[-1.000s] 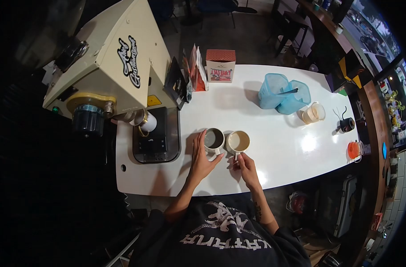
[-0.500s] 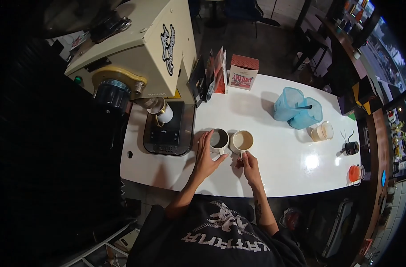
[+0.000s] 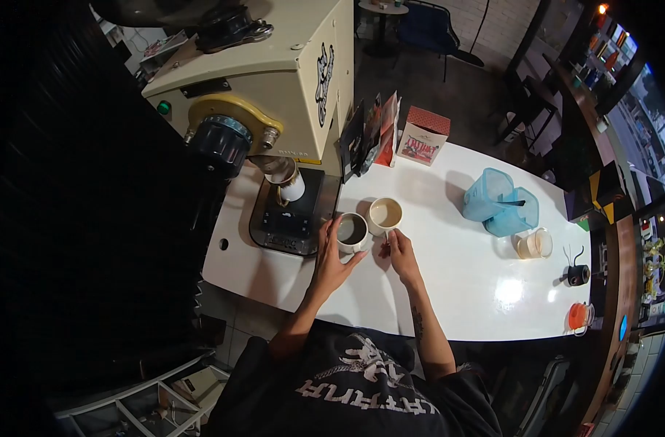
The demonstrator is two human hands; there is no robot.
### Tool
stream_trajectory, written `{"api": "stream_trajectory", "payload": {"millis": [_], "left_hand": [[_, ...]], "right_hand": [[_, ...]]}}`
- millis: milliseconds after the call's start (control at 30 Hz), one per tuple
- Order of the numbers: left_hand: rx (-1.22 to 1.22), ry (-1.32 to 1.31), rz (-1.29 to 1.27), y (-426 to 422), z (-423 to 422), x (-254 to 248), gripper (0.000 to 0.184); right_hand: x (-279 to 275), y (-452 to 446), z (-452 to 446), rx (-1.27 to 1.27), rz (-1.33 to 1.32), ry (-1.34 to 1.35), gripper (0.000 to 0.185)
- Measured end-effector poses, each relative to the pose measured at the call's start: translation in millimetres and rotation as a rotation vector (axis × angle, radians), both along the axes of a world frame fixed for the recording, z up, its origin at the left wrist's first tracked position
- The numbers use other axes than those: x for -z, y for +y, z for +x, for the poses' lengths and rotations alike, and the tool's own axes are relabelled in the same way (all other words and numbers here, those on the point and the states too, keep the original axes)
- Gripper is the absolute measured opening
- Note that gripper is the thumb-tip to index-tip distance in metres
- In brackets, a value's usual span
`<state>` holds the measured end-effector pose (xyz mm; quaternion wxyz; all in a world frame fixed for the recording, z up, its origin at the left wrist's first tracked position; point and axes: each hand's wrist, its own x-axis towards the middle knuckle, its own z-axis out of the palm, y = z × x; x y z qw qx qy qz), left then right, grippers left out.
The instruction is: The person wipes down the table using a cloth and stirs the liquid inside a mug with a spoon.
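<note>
Two cream mugs sit side by side on the white table, close together. My left hand [image 3: 335, 256] curves around the near-left mug [image 3: 353, 231], fingers along its left side and thumb at its front; its inside looks dark grey. My right hand [image 3: 403, 255] pinches the handle of the other mug [image 3: 385, 216], which has a pale cream inside and stands slightly farther back. A small dark reddish patch [image 3: 384, 250] shows on the tabletop beside my right fingers.
A cream grinder [image 3: 310, 95] rises at left, with a white cup [image 3: 292, 187] under its spout on a black scale [image 3: 294, 218]. Coffee bags [image 3: 385, 131] and a box [image 3: 423, 137] stand behind. Blue containers [image 3: 489, 197], a glass [image 3: 534, 245] and a red-orange vessel [image 3: 580, 316] occupy the right.
The view has shifted, so the grinder and table appear farther right. The right-hand mug has moved back and left relative to the other mug, my right hand still at its handle.
</note>
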<state>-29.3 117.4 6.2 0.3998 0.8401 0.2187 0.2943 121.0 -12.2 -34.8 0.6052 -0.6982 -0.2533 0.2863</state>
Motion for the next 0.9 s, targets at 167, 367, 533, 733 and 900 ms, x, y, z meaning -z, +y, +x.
{"api": "stream_trajectory", "payload": {"millis": [167,367,533,733,900], "left_hand": [[-0.006,-0.045,0.046,4,0,5,0.085],[-0.047,-0.057,-0.005,10,-5,-7,0.073],[-0.093,-0.069,-0.082,25,-11,-8,0.064],[-0.131,-0.178,-0.205,38,-15,-12,0.049],[-0.175,-0.274,-0.435,56,-23,-9,0.041]], "right_hand": [[5,21,20,-0.053,-0.026,0.001,0.043],[8,52,43,-0.164,-0.038,-0.023,0.041],[-2,73,46,-0.131,-0.076,-0.076,0.034],[8,72,43,-0.031,-0.083,-0.086,0.031],[8,45,39,0.081,-0.049,-0.024,0.033]]}}
